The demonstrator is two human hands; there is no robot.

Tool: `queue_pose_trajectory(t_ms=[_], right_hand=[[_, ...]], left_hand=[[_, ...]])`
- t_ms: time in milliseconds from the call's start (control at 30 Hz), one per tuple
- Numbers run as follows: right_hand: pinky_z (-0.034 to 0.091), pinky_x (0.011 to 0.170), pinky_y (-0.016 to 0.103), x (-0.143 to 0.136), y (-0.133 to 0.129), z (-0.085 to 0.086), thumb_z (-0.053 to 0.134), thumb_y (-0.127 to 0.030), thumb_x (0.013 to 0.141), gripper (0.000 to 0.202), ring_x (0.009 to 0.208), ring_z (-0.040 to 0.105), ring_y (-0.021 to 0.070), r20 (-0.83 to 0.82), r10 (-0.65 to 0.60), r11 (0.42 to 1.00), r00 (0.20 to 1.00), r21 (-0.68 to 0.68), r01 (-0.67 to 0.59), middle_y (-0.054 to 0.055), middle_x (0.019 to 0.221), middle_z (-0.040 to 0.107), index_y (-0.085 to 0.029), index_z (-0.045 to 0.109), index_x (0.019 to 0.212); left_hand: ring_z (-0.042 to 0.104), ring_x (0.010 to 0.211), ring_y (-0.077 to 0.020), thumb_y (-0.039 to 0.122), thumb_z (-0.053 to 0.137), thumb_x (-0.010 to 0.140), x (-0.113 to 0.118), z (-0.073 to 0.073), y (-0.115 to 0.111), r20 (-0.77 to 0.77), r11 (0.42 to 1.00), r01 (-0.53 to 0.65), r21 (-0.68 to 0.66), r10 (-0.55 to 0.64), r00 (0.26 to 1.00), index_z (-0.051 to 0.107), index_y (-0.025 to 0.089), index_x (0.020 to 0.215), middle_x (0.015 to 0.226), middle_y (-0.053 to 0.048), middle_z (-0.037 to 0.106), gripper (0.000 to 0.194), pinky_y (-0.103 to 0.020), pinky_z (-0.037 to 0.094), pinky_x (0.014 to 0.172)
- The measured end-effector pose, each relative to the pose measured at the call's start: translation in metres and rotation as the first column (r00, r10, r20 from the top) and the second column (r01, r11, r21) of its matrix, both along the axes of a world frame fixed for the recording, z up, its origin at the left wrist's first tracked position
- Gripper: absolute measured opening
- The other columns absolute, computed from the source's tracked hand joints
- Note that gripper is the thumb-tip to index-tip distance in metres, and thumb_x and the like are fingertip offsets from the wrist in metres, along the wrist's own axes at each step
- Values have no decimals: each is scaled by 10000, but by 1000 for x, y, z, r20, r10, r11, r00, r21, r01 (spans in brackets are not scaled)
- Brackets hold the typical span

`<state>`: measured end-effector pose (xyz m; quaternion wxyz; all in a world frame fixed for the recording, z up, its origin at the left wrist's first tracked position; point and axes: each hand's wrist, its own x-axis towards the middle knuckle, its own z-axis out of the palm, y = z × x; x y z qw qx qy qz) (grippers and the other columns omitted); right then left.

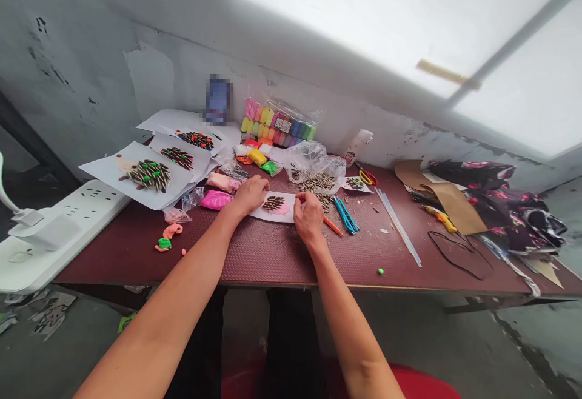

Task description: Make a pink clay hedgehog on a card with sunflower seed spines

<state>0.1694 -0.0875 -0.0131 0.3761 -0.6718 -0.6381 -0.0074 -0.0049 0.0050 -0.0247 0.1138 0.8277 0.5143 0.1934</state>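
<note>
A small white sheet of paper (261,214) lies on the table in front of me, with a pink clay shape (284,207) stuck with dark striped sunflower seeds (273,203). My left hand (251,195) is closed at the paper's left edge, fingers gripping that side. At the right edge my right hand (310,216) has its thumb and fingers pinched together; whatever sits between them is hidden. Just beyond the right hand, loose sunflower seeds (319,182) spill from a clear plastic bag (313,157). An orange pen-like tool (333,227) and a blue utility knife (346,214) rest beside that hand.
Finished seed-and-clay hedgehog sheets (148,174) are stacked at left, near a white power strip (97,205). Packs of coloured clay (277,125) stand by the wall. Scissors (367,176), glue sticks (399,226), a yellow glue gun (441,219) and dark floral cloth (509,205) occupy the right.
</note>
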Motion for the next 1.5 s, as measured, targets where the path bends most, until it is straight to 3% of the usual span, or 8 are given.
queue_pose_trajectory(t_ms=[133, 400, 700, 933, 1200, 1300, 1367, 1500], right_hand=[[449, 790, 309, 26, 7, 3, 496, -181, 880, 196, 847, 618, 217, 10, -122, 992, 993, -37, 122, 99, 905, 718, -181, 692, 899], [463, 747, 306, 64, 31, 26, 587, -152, 833, 214, 824, 697, 241, 218, -208, 895, 954, -351, 275, 104, 855, 757, -216, 789, 864], [479, 810, 294, 51, 59, 36, 635, -221, 880, 186, 973, 704, 243, 287, -122, 868, 950, -433, 243, 134, 1019, 772, -201, 801, 960], [463, 815, 261, 49, 58, 37, 629, -269, 906, 180, 997, 687, 218, 285, -90, 833, 954, -503, 229, 113, 1062, 762, -188, 770, 985], [433, 767, 264, 63, 52, 32, 648, -274, 886, 150, 924, 658, 199, 136, -92, 918, 986, -372, 137, 76, 988, 757, -187, 762, 931], [431, 745, 255, 63, 53, 30, 645, -265, 863, 160, 826, 646, 175, -29, -9, 954, 1000, -299, 0, 56, 895, 755, -176, 772, 903], [433, 720, 241, 60, 54, 27, 639, -244, 839, 172, 759, 629, 153, -178, 135, 939, 975, -292, -183, 36, 842, 751, -166, 780, 898], [411, 666, 219, 49, 53, 25, 632, -184, 793, 203, 683, 592, 121, -307, 351, 820, 885, -355, -448, 16, 786, 744, -160, 801, 904]], left_hand=[[643, 963, -227, 168, 510, 876, 0, 0, 0, 11, 1000, 7, -10, -7, 1000, 731, 187, 1002, 1016, -90, 654, 255, -314, 496, 874], [651, 978, -236, 139, 510, 870, 0, 2, -2, 1, 1000, -8, -20, 8, 1000, 728, 188, 983, 1028, -92, 656, 251, -320, 499, 876], [648, 998, -230, 133, 500, 874, 0, 5, -4, -10, 999, -15, -31, 14, 1000, 717, 187, 985, 1034, -85, 657, 249, -313, 497, 871], [649, 979, -237, 138, 500, 865, -1, 2, -2, 4, 1000, -8, -19, 8, 1000, 715, 179, 972, 1020, -88, 653, 243, -326, 501, 863], [643, 945, -223, 152, 510, 859, -4, -3, 2, 14, 1000, 11, 11, -11, 1000, 707, 190, 943, 984, -71, 651, 217, -315, 502, 838], [642, 947, -223, 146, 508, 857, -5, -4, 3, 18, 1000, 20, 12, -20, 1000, 702, 185, 942, 981, -71, 653, 215, -317, 500, 840], [640, 949, -223, 144, 509, 856, -5, -4, 3, 22, 1000, 24, 10, -24, 999, 700, 183, 940, 978, -71, 653, 213, -320, 500, 844], [640, 946, -226, 150, 517, 854, -5, -6, 2, 39, 1000, 19, 13, -19, 999, 700, 186, 929, 973, -69, 650, 201, -325, 497, 843]])
